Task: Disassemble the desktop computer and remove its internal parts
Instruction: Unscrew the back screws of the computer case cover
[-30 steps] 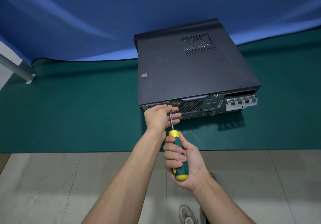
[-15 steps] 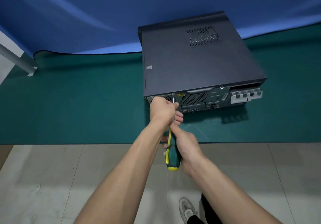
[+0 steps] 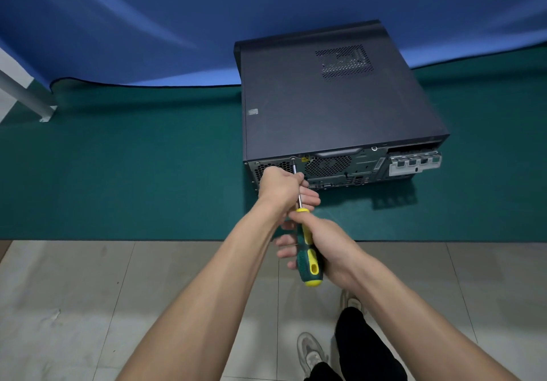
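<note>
— What have the hands got?

— The right hand (image 3: 328, 250) has its fingers (image 3: 285, 252) wrapped round the green and yellow handle of a screwdriver (image 3: 307, 253). The left hand (image 3: 281, 187) is up by the shaft, fingers curled about the metal just short of the tip, and the tip sits on a screw (image 3: 293, 159) at the top of the back panel.

— And the computer?

— The computer (image 3: 325, 108) lies flat on the green table (image 3: 118, 173), towards the right, its back panel facing the person, lid on. The left hand hides part of the vent grille at the panel's left end. There's a round fan grille (image 3: 327, 166) just right of the screw, and a silver bracket (image 3: 414, 164) at the far right.

— Anything else about?

— Blue cloth (image 3: 177, 19) hangs behind the table, a grey post (image 3: 23, 96) stands far left, and below there's tiled floor (image 3: 88, 306) with the person's shoes (image 3: 310, 351).
</note>
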{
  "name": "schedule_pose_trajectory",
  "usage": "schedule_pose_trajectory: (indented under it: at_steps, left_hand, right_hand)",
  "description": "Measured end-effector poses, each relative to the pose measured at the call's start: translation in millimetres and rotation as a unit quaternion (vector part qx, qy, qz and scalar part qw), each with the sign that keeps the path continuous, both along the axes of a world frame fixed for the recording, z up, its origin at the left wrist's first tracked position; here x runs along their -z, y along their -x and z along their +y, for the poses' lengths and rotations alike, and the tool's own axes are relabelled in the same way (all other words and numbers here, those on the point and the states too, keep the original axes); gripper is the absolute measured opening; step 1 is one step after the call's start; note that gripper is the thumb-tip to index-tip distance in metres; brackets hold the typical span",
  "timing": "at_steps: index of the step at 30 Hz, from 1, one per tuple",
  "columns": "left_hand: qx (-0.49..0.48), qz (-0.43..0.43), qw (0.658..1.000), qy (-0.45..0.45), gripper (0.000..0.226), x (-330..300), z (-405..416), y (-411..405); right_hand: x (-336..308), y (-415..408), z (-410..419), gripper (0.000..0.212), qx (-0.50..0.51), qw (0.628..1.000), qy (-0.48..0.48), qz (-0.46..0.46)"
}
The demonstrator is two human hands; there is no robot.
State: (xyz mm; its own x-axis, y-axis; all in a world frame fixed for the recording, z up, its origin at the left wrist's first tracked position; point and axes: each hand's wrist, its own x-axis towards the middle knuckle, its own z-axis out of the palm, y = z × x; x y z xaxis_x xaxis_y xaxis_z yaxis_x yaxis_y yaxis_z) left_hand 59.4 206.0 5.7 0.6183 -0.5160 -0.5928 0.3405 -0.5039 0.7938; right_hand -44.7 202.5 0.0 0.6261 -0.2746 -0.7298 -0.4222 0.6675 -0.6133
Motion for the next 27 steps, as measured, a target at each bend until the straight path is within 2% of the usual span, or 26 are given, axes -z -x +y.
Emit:
schedule_pose_trajectory:
  at_steps: [2, 4, 7, 9, 10, 13, 14, 16, 17, 20, 21, 23, 25, 27]
  left_hand:
    - [0.005, 0.035, 0.999, 0.023, 0.032, 0, 0, -1]
    - [0.034, 0.038, 0.999, 0.008, 0.037, 1, 3, -5]
    - [0.098, -0.081, 0.990, -0.059, 0.040, 4, 8, -8]
    - [0.102, -0.110, 0.986, -0.068, 0.040, 6, 5, -9]
    - [0.099, -0.103, 0.987, -0.070, 0.041, 6, 3, -10]
    - [0.104, -0.047, 0.992, -0.060, 0.043, 5, 2, -12]
    - [0.101, -0.019, 0.994, -0.044, 0.043, 5, 2, -12]
    - [0.089, 0.028, 0.996, -0.010, 0.044, 5, 7, -10]
    - [0.086, 0.026, 0.996, -0.002, 0.043, 5, 9, -10]
    - [0.098, -0.094, 0.991, -0.019, 0.034, 6, 9, -12]
    - [0.101, -0.111, 0.988, -0.022, 0.033, 7, 8, -13]
    - [0.098, -0.090, 0.991, -0.020, 0.033, 7, 5, -13]
    - [0.076, -0.027, 0.997, 0.004, 0.033, 7, 6, -11]
    - [0.064, 0.025, 0.997, 0.035, 0.032, 7, 9, -11]
  right_hand:
    - [0, 4, -6, 0.025, -0.017, 0.999, -0.027, -0.027]
    - [1, 6, -8, 0.019, -0.038, 0.998, 0.030, -0.030]
    - [2, 2, -5, 0.020, -0.031, 0.992, 0.122, 0.014]
    - [5, 0, -3, 0.026, -0.042, 0.986, 0.161, 0.031]
    - [6, 1, -3, 0.027, -0.049, 0.989, 0.140, 0.024]
    - [5, 4, -4, 0.026, -0.046, 0.998, -0.026, -0.028]
    - [5, 6, -6, 0.026, -0.043, 0.997, -0.041, -0.044]
    - [7, 7, -8, 0.022, -0.039, 0.998, -0.001, -0.057]
    - [8, 7, -8, 0.021, -0.038, 0.997, 0.035, -0.051]
    - [13, 3, -5, 0.029, -0.045, 0.986, 0.161, 0.021]
    - [14, 3, -4, 0.032, -0.048, 0.984, 0.170, 0.034]
    - [14, 4, -5, 0.036, -0.044, 0.996, 0.076, 0.011]
    - [8, 8, -9, 0.034, -0.027, 0.999, -0.036, -0.031]
    - [7, 11, -13, 0.030, -0.022, 0.998, -0.017, -0.058]
